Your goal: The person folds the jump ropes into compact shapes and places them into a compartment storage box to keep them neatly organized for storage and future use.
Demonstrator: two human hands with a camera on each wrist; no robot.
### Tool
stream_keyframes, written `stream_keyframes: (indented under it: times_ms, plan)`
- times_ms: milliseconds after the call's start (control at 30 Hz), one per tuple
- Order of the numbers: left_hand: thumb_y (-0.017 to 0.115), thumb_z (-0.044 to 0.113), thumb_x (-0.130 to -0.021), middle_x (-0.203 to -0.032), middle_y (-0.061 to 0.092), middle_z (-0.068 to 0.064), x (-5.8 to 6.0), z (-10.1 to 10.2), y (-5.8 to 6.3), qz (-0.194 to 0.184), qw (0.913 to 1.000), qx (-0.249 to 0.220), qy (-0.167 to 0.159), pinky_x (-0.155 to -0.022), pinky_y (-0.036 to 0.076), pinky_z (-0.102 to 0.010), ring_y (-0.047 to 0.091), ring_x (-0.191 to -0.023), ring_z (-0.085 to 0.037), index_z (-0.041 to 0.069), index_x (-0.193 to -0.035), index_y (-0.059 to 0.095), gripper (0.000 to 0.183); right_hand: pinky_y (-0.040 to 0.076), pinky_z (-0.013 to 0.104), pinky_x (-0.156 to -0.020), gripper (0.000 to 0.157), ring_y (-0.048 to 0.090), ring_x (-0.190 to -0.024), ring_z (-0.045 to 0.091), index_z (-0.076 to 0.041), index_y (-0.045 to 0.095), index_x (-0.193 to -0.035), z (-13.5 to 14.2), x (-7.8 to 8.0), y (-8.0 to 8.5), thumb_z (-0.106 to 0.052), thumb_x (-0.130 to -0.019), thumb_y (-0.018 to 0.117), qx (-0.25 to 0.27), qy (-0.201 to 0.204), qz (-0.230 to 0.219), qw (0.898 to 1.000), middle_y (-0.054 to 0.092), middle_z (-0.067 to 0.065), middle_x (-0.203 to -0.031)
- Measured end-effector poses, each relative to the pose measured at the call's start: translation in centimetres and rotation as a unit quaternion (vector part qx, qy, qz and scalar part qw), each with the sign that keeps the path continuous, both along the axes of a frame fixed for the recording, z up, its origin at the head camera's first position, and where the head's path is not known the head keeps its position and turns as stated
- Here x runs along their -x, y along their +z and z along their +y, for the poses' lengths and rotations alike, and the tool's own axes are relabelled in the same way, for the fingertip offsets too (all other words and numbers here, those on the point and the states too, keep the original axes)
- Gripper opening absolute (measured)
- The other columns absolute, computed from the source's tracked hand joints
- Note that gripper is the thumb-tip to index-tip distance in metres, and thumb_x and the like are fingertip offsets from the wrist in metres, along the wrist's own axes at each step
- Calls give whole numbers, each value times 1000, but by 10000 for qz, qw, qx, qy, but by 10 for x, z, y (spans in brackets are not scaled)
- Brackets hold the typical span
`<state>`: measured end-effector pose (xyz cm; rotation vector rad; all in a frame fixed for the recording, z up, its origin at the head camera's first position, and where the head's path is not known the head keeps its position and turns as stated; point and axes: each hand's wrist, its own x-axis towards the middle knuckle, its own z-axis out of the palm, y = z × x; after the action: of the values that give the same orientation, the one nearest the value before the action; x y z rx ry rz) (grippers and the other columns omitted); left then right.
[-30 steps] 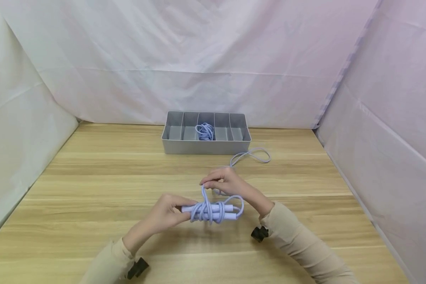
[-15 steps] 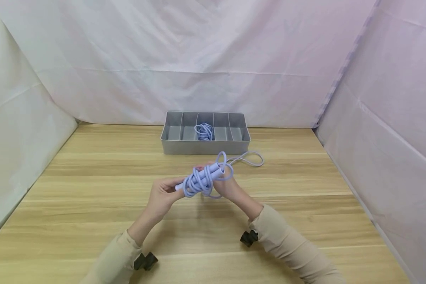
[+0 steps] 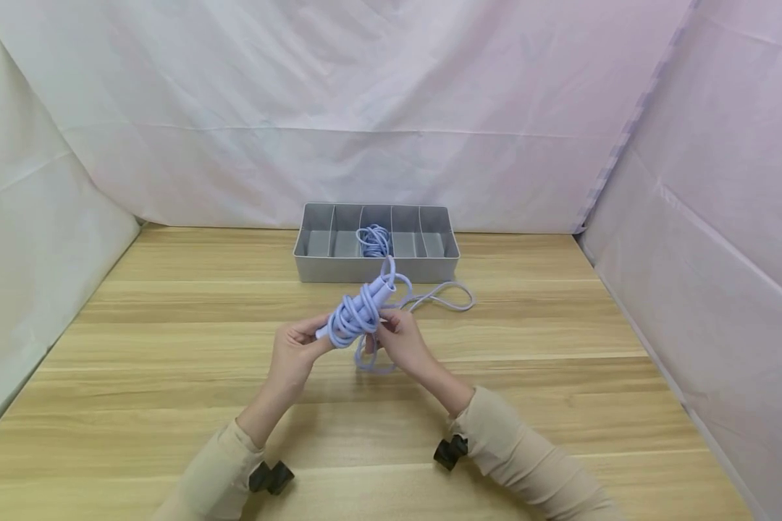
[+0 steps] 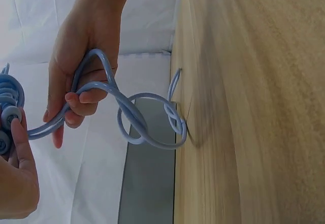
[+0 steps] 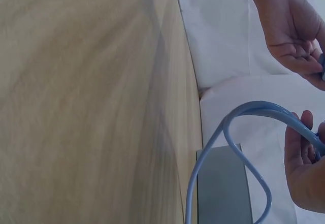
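A pale blue jump rope (image 3: 355,315) is raised over the table, its two handles side by side with cord wound round them. My left hand (image 3: 292,356) grips the lower ends between thumb and fingers; the other ends tilt up to the right. Close beside the windings, my right hand (image 3: 404,344) pinches the doubled loose cord. In the left wrist view the cord (image 4: 132,115) passes through the right hand's curled fingers (image 4: 81,102) and hangs in loops. The right wrist view shows the same cord (image 5: 249,107) trailing from that hand. A slack loop (image 3: 452,295) lies on the table.
At the back of the wooden table (image 3: 169,347) stands a grey box (image 3: 339,270) with several compartments. A second bundle of pale blue rope (image 3: 374,241) sits in its middle compartment. White cloth (image 3: 267,166) hangs behind and on both sides.
The handles have gone from lying level to tilting up rightward, and have moved away from the body. My right hand has passed behind the bundle to its right side. The slack loop has shifted left.
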<state>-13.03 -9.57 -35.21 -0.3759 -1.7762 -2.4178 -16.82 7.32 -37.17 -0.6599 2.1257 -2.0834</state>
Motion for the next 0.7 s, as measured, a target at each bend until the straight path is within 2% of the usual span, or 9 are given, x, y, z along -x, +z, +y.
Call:
stream_keyframes:
  times_ms: [67, 167, 267, 400, 500, 533, 600, 667, 700]
  plan:
    - [53, -21, -75, -85, 69, 12, 2, 0, 1, -88, 9998, -82, 177, -69, 53, -18, 64, -76, -2, 28, -84, 71, 53, 54, 27, -54, 18, 55, -52, 6, 16, 54, -101, -2, -1, -1, 6, -90, 44, 164, 0, -108, 9998, 55, 15, -67]
    - [53, -21, -75, -84, 70, 10, 5, 0, 2, -148, 9986, -228, 456, -69, 53, -19, 64, -77, -3, 27, -83, 71, 52, 51, 21, -51, 27, 53, -52, 5, 12, 50, -116, -5, -2, 1, 3, -91, 46, 375, 22, -336, 9987, 54, 6, -72]
    - [55, -21, -73, -85, 70, 9, 7, 0, 1, -103, 9961, -405, 774, -70, 53, -19, 64, -78, -4, 25, -83, 71, 50, 47, 18, -48, 32, 48, -51, 4, 11, 46, -122, -9, -5, 6, 0, -92, 47, 550, 81, -643, 9964, 51, -1, -70]
    - [63, -17, -72, -84, 69, 9, 6, -1, -1, 408, 9914, -111, 1241, -68, 54, -18, 64, -75, -4, 19, -86, 71, 40, 31, 15, -40, 16, 34, -44, 3, 9, 51, -93, -13, -8, 12, -5, -94, 43, 633, 321, -1013, 9923, 41, -2, -59]
    - [63, -18, -71, -84, 69, 10, 6, -1, -2, 910, 9818, 332, 1635, -65, 54, -17, 64, -73, -3, 1, -91, 69, 27, 23, 15, -38, 21, 29, -42, 3, 8, 49, -85, -15, -11, 15, -8, -96, 40, 516, 426, -1167, 9909, 40, -3, -56]
    - [62, -19, -71, -84, 69, 10, 6, 0, -2, 1037, 9775, 481, 1770, -65, 54, -17, 64, -72, -3, -6, -92, 67, 25, 26, 14, -38, 22, 30, -42, 2, 9, 52, -88, -15, -12, 16, -8, -95, 40, 459, 406, -1200, 9909, 42, -4, -57]
    - [62, -20, -71, -84, 69, 1, 7, -1, -1, 1186, 9678, 819, 2066, -63, 54, -17, 63, -70, -2, -16, -91, 63, 21, 34, 14, -40, 25, 36, -43, 1, 13, 52, -108, -16, -15, 17, -7, -94, 42, 449, 402, -1296, 9897, 48, -4, -60]
    - [64, -17, -71, -84, 69, -10, 8, -3, -1, 1202, 9570, 1140, 2383, -61, 53, -15, 62, -67, 0, -17, -90, 62, 20, 43, 16, -46, 39, 44, -46, 2, 12, 40, -127, -16, -19, 19, -4, -92, 45, 563, 464, -1492, 9861, 54, -5, -62]
    - [65, -16, -71, -84, 68, -16, 9, -5, -1, 1198, 9516, 1261, 2533, -60, 53, -15, 62, -66, 1, -16, -91, 63, 20, 47, 17, -50, 44, 47, -47, 2, 11, 35, -131, -16, -21, 19, -2, -91, 47, 628, 489, -1603, 9839, 56, -5, -64]
